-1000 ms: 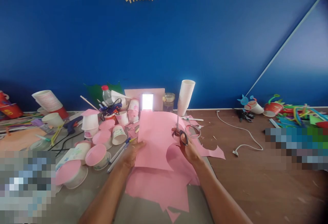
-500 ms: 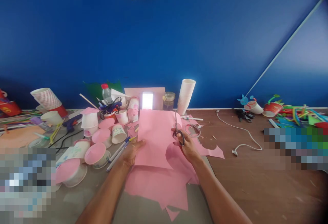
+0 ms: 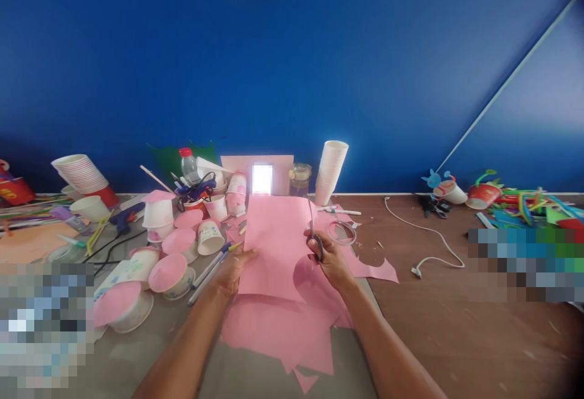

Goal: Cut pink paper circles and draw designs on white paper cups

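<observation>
A sheet of pink paper is held up at the middle of the table, with my left hand pinching its left edge, thumb on top. My right hand grips dark-handled scissors at the sheet's right edge, the blades pointing away from me. A cut, curved edge shows near the scissors, and a shaded pink piece hangs below my right hand. Under the sheet lie more pink paper scraps, with one small pointed offcut nearest me. Pens lie beside my left wrist.
Pink-topped paper cups crowd the left side. A tall stack of white cups and a glass jar stand at the back. Rolls of tape lie right of the sheet, then a white cable. A glue gun lies left.
The scissors have turned slightly in my right hand, and their blades look closer together at the sheet's right edge. My left hand keeps its hold on the paper.
</observation>
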`<state>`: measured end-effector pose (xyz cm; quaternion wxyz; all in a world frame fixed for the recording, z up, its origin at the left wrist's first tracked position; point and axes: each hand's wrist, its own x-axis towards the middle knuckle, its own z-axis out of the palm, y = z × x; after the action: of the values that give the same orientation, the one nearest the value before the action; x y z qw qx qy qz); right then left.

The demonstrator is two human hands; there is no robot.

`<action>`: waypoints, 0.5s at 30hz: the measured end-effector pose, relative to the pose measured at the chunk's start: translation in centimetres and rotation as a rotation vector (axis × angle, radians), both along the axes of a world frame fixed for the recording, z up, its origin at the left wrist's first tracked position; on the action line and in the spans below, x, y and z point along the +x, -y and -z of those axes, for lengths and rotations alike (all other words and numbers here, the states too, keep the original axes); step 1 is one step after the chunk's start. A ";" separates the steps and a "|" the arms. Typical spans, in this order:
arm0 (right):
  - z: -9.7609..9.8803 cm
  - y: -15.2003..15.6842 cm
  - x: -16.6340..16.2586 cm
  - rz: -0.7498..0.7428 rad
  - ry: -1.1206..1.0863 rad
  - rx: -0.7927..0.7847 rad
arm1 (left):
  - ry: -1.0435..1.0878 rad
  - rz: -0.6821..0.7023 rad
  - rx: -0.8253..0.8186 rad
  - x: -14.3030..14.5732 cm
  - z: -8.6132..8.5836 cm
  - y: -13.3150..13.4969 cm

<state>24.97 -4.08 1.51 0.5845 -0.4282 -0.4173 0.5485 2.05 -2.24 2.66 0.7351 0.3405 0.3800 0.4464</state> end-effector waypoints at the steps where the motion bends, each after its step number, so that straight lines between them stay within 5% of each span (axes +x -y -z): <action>1: 0.0 0.0 0.0 -0.001 0.004 0.000 | 0.000 -0.001 -0.002 0.0 0.0 0.0; 9: -0.2 -0.2 0.3 0.073 0.051 0.044 | 0.041 -0.013 0.002 -0.5 0.1 -0.2; 12: -0.2 -0.4 1.1 0.228 0.386 0.035 | 0.050 -0.049 0.012 -0.7 -0.2 -0.3; 15: -0.1 -0.4 1.8 0.396 0.967 0.013 | 0.029 -0.097 0.033 -1.0 -0.4 -0.6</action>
<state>26.79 -3.64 1.64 0.4203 -0.6996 -0.5539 0.1645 1.05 -1.65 3.09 0.7123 0.3271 0.3778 0.4928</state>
